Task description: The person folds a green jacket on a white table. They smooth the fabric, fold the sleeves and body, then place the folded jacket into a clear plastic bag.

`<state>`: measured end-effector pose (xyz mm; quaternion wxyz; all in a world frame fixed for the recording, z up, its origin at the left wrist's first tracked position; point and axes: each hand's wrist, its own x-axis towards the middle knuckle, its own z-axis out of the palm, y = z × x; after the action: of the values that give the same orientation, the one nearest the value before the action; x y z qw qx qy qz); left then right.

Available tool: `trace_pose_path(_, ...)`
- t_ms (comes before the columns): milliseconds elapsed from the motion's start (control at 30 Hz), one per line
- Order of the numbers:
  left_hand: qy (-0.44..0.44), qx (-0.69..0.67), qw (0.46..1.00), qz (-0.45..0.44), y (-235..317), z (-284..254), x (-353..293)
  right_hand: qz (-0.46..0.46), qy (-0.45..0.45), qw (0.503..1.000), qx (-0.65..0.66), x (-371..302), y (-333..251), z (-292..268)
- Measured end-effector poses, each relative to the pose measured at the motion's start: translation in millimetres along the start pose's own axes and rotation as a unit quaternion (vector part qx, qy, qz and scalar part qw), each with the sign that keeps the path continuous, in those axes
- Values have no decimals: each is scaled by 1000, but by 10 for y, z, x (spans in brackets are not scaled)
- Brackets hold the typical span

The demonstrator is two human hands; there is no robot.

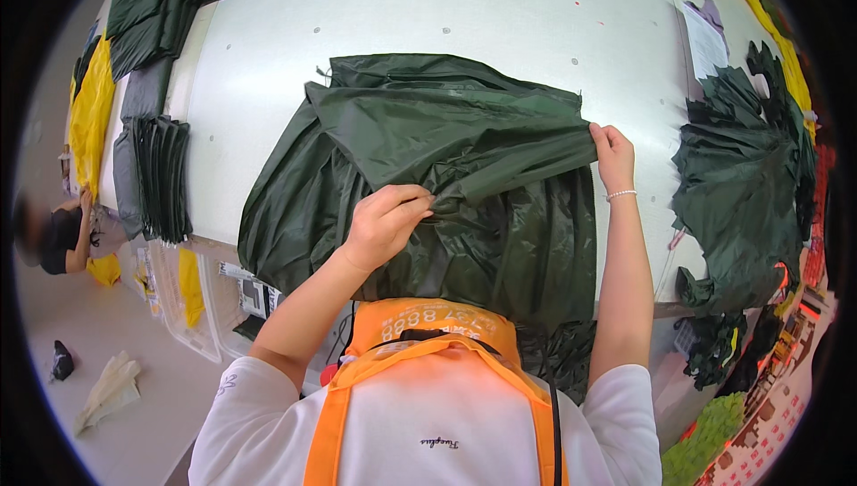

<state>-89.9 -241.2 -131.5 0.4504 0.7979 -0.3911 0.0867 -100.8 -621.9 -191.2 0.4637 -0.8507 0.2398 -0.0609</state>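
Note:
Dark green, shiny thin fabric (536, 227) lies spread in layers across the near part of the white table and hangs over its front edge. My left hand (389, 223) pinches a gathered fold of it near the middle. Off to the right, my right hand (611, 154), with a beaded bracelet at the wrist, grips the fabric's upper right corner between thumb and fingers. A folded flap of the cloth stretches between the two hands. Loose threads stick out at its upper left corner.
The white table (393, 4) extends beyond the fabric. A pleated dark green stack (161, 178) sits at left, more green pieces (741, 182) at right. White plastic crates (192, 299) stand below the left edge. Another person (67, 236) is at far left, near yellow cloth (92, 116).

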Motion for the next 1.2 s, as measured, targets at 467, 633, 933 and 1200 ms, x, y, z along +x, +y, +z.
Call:
trace_pose_path(467,-198,96,973,-72,-77,179,-405,-127,-35,989,-63,-87,-271,-38)
trace_pose_path(633,-217,237,944,-79,-156,599,-685,-95,-34,975,-199,-49,-262,2)
trace_pose_path(933,-37,95,988,-115,38,37,-437,-355,-60,907,-217,-841,-1091,712)
trace_pose_path(1200,262,-309,663,-629,-1506,-604,-12,-293,-364,823,-323,-2065,-669,1505)
